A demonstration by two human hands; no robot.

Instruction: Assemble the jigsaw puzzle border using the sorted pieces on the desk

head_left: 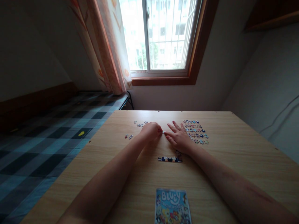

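Note:
My left hand (151, 130) is closed in a pinch above the middle of the table, and a small puzzle piece (163, 133) shows at its fingertips. Just right of that piece, my right hand (178, 137) lies with its fingers spread, its index fingertip close to the piece. Rows of loose puzzle pieces (198, 131) lie beyond the right hand, partly covered by it. Nearer to me is a joined strip of puzzle (170, 159), with a few pieces running up from its right end under my right wrist.
Several loose pieces (140, 125) lie left of my left hand, and a small pair (128, 137) sits closer in. A Bluey picture card or box (173, 205) rests at the near edge. A checked bed (58, 143) stands left of the wooden table (224, 133).

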